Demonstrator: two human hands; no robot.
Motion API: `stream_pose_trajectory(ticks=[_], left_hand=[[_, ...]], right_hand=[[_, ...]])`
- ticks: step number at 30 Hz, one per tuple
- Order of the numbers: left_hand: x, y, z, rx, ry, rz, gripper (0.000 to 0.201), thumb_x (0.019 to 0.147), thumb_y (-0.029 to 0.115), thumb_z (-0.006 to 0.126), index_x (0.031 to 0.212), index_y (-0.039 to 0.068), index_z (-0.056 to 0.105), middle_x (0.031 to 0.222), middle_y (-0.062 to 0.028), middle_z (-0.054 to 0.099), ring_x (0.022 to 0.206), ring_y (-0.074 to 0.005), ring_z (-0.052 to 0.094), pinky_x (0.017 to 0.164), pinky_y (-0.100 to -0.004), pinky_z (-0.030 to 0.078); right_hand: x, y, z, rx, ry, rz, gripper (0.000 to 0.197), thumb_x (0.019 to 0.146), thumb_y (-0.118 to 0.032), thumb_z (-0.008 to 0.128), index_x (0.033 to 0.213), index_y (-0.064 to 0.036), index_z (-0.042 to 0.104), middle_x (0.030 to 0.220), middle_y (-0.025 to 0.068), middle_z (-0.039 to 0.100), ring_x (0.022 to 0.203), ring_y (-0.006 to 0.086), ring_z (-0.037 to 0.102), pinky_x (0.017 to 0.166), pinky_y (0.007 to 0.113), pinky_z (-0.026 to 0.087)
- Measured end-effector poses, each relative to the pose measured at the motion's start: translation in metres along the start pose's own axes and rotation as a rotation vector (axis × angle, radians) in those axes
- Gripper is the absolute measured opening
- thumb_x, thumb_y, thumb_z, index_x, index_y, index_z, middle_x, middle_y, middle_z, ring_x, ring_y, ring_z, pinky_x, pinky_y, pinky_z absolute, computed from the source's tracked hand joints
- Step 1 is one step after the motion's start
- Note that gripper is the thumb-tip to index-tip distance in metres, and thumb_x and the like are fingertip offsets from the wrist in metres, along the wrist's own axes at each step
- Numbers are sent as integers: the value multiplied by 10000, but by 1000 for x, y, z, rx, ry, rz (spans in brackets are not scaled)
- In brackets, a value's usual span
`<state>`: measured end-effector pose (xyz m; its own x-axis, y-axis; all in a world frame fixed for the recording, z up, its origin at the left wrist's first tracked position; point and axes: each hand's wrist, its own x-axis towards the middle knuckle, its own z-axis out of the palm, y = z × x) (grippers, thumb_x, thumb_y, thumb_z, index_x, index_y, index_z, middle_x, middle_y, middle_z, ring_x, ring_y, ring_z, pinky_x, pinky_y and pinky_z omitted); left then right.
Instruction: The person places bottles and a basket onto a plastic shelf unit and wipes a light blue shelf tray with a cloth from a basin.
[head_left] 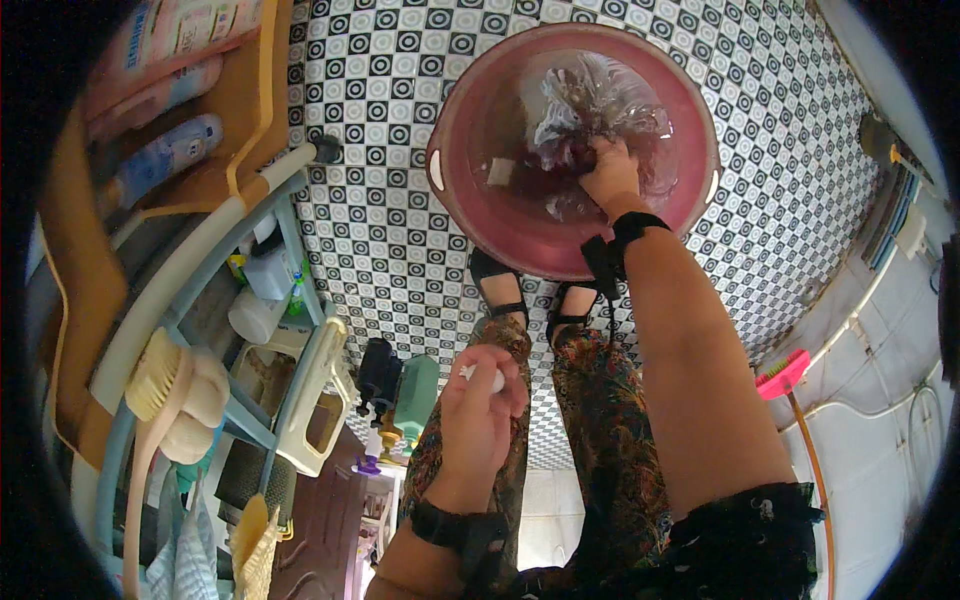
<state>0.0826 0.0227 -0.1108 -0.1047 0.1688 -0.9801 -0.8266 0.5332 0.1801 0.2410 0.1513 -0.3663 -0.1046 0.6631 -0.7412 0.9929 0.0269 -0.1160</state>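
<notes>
Right hand (608,170) is seen plunged into the pink basin (460,90) ahead on the tiled floor, fingers closed on dark wet cloth (575,150). Left hand (480,400) is held back near the knees, curled around a small white object (492,378), well apart.

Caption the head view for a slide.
Right hand kneads dark wet cloth in a round pink plastic basin of water; left hand grips a small white object.

Right hand's fingertips (598,158) lost among dark cloth (570,150) underwater in basin (455,100).
</notes>
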Motion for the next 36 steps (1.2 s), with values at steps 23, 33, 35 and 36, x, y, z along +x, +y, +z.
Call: stream_pose_trajectory(ticks=[23,33,35,36], left_hand=[[-57,56,63,415,-280,121,235,858,188,491,1007,19,554,798,-58,563,707,-148,578,644,-246,473],[-145,61,107,332,-490,20,386,891,213,432,1228,36,369,869,-79,535,859,-209,550,819,-388,455],[-159,62,113,301,-549,18,401,886,216,439,1236,36,361,891,-85,532,869,-208,546,835,-398,445],[-167,64,116,246,-563,22,408,868,154,421,1246,21,342,871,-86,530,860,-212,547,841,-402,446]], right_hand=[[-227,-13,-218,731,87,-311,447,651,61,510,1074,-80,549,989,56,408,916,173,480,796,247,417],[-307,-30,-284,820,440,-403,456,607,69,516,1050,-36,548,1082,107,399,1040,237,424,881,275,381],[-321,-31,-296,792,451,-415,449,605,56,528,1045,-31,549,1116,114,427,1058,243,431,888,284,379],[-328,-33,-303,800,458,-410,449,605,56,528,1045,-31,549,1116,114,427,1058,243,431,888,284,379]])
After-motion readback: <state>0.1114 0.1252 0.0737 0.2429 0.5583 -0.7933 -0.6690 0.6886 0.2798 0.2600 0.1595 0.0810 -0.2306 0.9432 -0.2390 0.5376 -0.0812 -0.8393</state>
